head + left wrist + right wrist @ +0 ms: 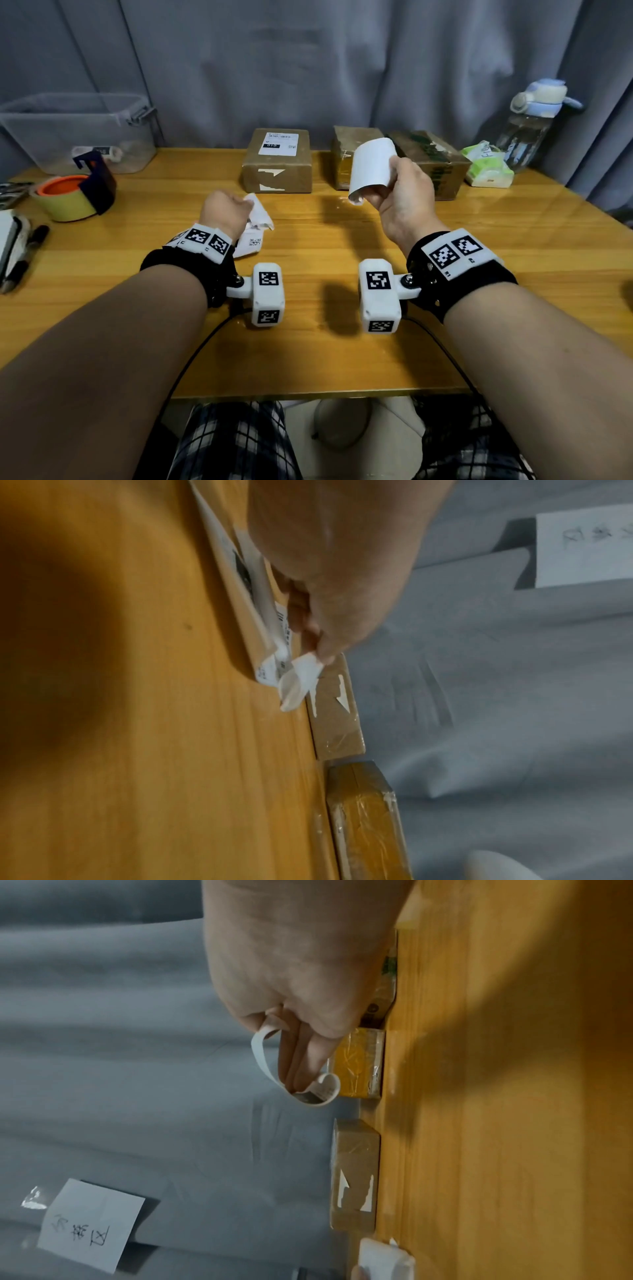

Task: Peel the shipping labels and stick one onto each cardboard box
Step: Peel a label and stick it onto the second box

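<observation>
Your right hand holds a peeled label up in the air, fingers curled round it, and the label has rolled into a loose tube. It hangs in front of the middle box, which carries no label on top that you can see. The left box already wears one. The right box, half behind your hand, also looks bare.

Your left hand is down on the counter, fingers pinching the crumpled backing and the leftover sheet beneath it.

The main risk, I judge, is the curl. If the sticky face is on the inside, the rolled edges can touch and bond, and pulling them apart would likely tear or crease the label. Which face is sticky cannot be told from these views.

Second risk: laying it one-handed. A curled label set down from one corner tends to land skewed or trap a wrinkle. Free your left hand and spread the label flat first.

Third: glue on your fingers may lift the label back off as you let go
</observation>
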### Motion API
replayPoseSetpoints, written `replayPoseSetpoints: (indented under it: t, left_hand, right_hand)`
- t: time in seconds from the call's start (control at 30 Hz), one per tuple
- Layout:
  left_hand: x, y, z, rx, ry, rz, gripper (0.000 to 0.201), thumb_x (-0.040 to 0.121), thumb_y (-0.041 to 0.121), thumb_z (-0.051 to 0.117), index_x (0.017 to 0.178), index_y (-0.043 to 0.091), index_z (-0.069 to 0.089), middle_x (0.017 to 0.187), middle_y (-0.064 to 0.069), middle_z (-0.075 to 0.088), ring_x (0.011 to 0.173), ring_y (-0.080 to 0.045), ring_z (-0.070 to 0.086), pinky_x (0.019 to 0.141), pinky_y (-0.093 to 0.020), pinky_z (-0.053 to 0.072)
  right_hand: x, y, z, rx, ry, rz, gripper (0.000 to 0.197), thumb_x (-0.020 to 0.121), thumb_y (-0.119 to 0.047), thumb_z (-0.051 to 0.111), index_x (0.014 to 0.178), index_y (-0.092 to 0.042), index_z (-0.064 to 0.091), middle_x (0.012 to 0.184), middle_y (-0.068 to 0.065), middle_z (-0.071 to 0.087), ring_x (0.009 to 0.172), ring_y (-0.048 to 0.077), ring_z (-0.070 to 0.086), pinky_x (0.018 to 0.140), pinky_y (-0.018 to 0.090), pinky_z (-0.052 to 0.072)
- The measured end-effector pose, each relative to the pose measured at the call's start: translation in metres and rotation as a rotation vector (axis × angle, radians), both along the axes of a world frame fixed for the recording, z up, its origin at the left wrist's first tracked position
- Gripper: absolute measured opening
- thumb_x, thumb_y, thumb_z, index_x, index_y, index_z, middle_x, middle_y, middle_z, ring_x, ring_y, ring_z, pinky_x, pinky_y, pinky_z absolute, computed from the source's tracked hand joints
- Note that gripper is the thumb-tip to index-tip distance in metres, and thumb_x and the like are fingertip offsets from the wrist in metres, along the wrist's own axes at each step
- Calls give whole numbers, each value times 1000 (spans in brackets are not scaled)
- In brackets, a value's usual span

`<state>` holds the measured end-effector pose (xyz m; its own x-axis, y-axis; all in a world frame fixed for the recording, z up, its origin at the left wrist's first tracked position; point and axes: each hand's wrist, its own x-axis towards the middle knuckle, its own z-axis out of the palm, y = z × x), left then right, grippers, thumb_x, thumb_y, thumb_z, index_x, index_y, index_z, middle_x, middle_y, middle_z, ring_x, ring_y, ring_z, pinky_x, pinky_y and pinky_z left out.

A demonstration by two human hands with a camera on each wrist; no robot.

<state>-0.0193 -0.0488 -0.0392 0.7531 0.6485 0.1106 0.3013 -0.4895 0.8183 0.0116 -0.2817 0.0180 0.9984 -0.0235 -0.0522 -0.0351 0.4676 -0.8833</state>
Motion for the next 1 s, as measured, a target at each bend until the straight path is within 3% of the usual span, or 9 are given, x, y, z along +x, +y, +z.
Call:
replayPoseSetpoints:
  t: [0.07, 0.13, 0.2, 0.33, 0.4, 0.47, 0.63, 0.83, 1.0]
  left_hand:
    - [-2, -1, 2, 73, 60, 60, 35, 85, 29, 62, 60, 9, 48, 79, -17, 58, 83, -31, 56, 80, -34, 45]
    - [-5, -6, 10, 111, 61, 129, 38, 81, 44, 63, 94, 7, 58, 115, -16, 54, 109, -33, 52, 98, -40, 41]
    - [-7, -17, 20, 124, -58, 53, 50, 80, 50, 62, 114, 14, 53, 128, -10, 43, 120, -29, 45, 106, -44, 35]
    - [-12, -55, 45, 280, -278, -347, 43, 75, 54, 66, 108, 28, 55, 119, 2, 45, 119, -19, 39, 106, -40, 29]
    - [-13, -71, 53, 408, -253, -441, 50, 69, 57, 69, 109, 30, 55, 122, 3, 43, 120, -17, 37, 101, -36, 25]
    - [-13, -83, 56, 532, -243, -475, 56, 67, 58, 70, 111, 28, 53, 122, 2, 42, 121, -18, 35, 95, -32, 22]
    - [-13, -95, 49, 685, -301, -365, 41, 75, 50, 66, 103, 23, 54, 119, 1, 45, 115, -20, 39, 94, -34, 24]
    - [-11, -93, 51, 601, -406, -280, 11, 82, 32, 61, 90, 24, 62, 113, 2, 51, 114, -20, 42, 96, -35, 24]
    - [-7, -92, 56, 297, -347, -304, 7, 83, 33, 62, 78, 28, 58, 109, 7, 49, 115, -17, 39, 91, -29, 24]
  right_hand:
    - [0, 0, -1, -22, 7, 14, 12, 96, -16, 47, 85, -19, 51, 97, 10, 56, 92, 26, 61, 75, 41, 59]
    - [1, 1, -1, -21, 15, 33, 10, 96, -17, 47, 86, -19, 51, 98, 10, 56, 93, 27, 61, 75, 41, 59]
    - [1, 2, -1, -23, 21, 55, 6, 96, -19, 48, 92, -18, 51, 101, 11, 57, 93, 27, 62, 75, 41, 59]
    - [-1, 10, 0, -3, 23, 103, 20, 96, -23, 48, 113, -11, 48, 108, 16, 59, 97, 30, 63, 75, 44, 59]
    - [-5, 14, 2, 24, 5, 122, 18, 96, -24, 47, 106, -9, 52, 105, 17, 61, 90, 29, 65, 65, 38, 60]
    - [-8, 17, 4, 36, 4, 125, 16, 96, -26, 46, 92, -13, 53, 94, 13, 62, 82, 25, 64, 54, 30, 56]
    - [-11, 21, 7, 18, -8, 188, 18, 95, -33, 46, 91, -18, 54, 101, 14, 64, 93, 28, 65, 77, 41, 54]
    - [-13, 22, 6, 63, -28, 239, 27, 95, -34, 45, 105, -11, 57, 99, 16, 67, 81, 24, 67, 64, 32, 58]
    - [-12, 19, -1, -99, -43, 250, 57, 91, -60, 39, 110, -13, 63, 96, 9, 71, 89, 23, 67, 79, 37, 53]
